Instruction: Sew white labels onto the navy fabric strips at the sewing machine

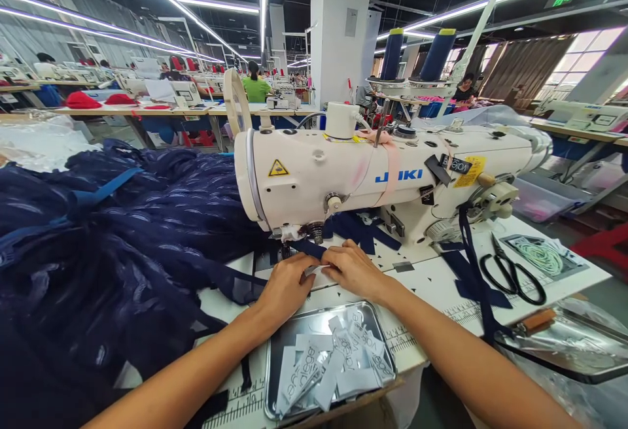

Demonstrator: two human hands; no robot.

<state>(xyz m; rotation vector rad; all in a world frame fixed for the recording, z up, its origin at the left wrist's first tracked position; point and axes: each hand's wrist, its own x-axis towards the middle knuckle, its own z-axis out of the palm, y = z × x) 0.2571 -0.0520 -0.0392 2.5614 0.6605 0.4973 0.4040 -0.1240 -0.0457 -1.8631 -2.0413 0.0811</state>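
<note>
At the needle of a white sewing machine [314,171], a navy fabric strip [310,248] lies under the presser foot area. My left hand [287,288] has its fingers bent over the strip's near edge, thumb tucked close. Beside it my right hand [354,271] pinches the strip's right end. A thin whitish edge shows between the two hands, too small to name surely. Just below them a metal tray [269,377] holds a heap of white printed labels [338,363]. Navy sheer fabric [147,239] is piled left of the machine, with a part trailing toward my left hand.
Black scissors [513,278] and navy strips [468,278] lie on the right of the table. A second tray [579,344] with a brown-handled tool sits at the lower right. Thread cones [434,56] stand behind the machine. Other people work in the background.
</note>
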